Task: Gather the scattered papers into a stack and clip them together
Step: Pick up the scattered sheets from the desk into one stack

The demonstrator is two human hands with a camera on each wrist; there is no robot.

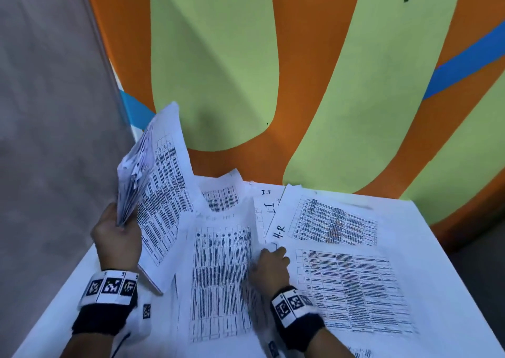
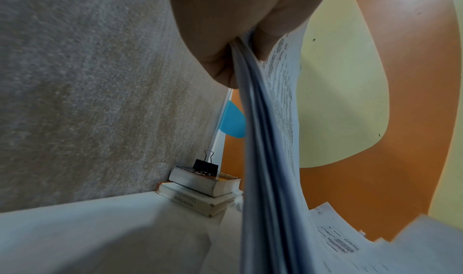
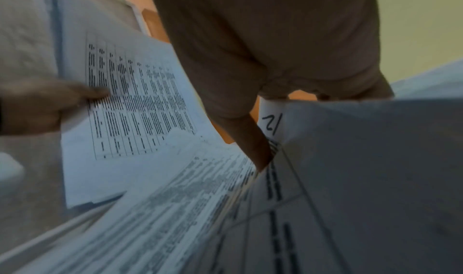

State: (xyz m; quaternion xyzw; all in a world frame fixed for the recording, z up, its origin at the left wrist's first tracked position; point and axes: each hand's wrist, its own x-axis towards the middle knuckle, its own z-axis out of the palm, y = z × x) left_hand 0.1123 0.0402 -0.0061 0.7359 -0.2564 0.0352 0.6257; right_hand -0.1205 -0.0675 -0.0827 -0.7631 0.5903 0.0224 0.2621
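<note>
While the left hand (image 1: 116, 237) grips a raised sheaf of papers (image 1: 155, 182), the right hand (image 1: 270, 266) pinches a sheet (image 1: 221, 275) on the white table (image 1: 442, 248); another sheet reads "H-R" (image 1: 280, 232). The left wrist view shows a binder clip (image 2: 206, 166) atop stacked books (image 2: 203, 187). The right wrist view shows a handwritten "12" (image 3: 271, 123).

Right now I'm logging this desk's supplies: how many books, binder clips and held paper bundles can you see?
Books: 2, stacked in the far corner
Binder clip: 1, black, on the top book
Paper bundle: 1, gripped by the left hand
Total: 4
</note>
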